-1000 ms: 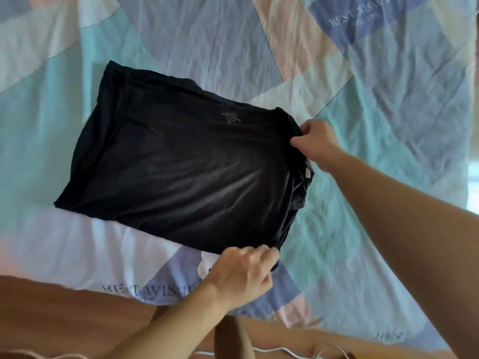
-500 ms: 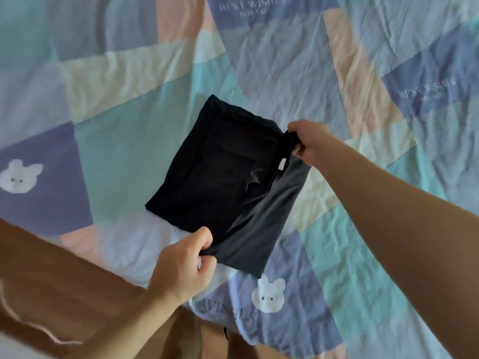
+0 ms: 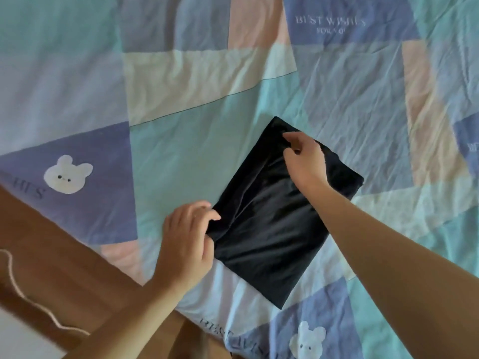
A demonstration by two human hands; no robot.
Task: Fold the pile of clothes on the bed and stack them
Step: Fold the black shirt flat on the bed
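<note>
Nearby, wooden bed edge (image 3: 51, 255) beside patchwork sheet (image 3: 181, 151), pale cord (image 3: 31, 304).

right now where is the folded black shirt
In the head view the folded black cotton shirt lies centre-right on the patchwork bedsheet, between both hands.

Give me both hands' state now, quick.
Left hand: pinching the near-left edge of the folded black shirt.
Right hand: pinching the shirt's far edge.
</note>
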